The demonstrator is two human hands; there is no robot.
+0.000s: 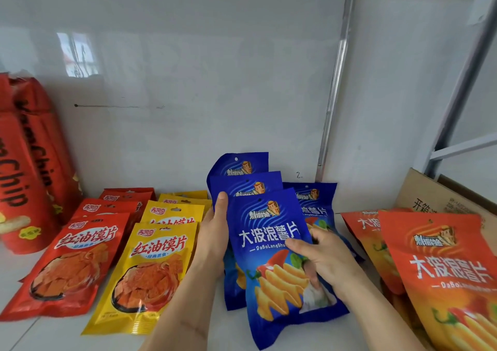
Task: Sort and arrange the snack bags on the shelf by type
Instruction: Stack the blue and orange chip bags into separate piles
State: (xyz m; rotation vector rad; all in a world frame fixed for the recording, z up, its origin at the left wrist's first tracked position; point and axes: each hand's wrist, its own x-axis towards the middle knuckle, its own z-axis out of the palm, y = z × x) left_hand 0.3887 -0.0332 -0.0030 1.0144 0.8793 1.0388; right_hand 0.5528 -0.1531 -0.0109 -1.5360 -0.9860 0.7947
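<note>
A white glossy wall panel point(188, 82) fills the upper view from 10 to 1 o'clock, with a window reflected in it at 10 and a thin dark pen line across its middle. A metal strip point(334, 87) edges the panel at 1 o'clock, and a grey frame post point(462, 87) slants down at 2. The white shelf point(32, 334) runs across the bottom, its bare part showing at 7 o'clock.

At 9 o'clock tall red chip bags point(24, 162) stand against the wall. A cardboard box point(430, 197) sits at 3 o'clock, behind the orange bags point(441, 270), which lie overlapped from 3 to 5.

Red bags point(72, 262) lie in an overlapping row at 8 o'clock, and just beside them, toward centre, yellow bags point(150, 275) lie in a like row.

The blue bags point(269, 256) are at 6 o'clock, near centre, fanned in a stack between the yellow and orange rows, with one more blue bag leaning behind them.

The left hand point(215, 237) grips the stack's left edge, thumb lying up the front. The right hand point(320, 256) grips the front bag's right edge, fingers curled over its face.
</note>
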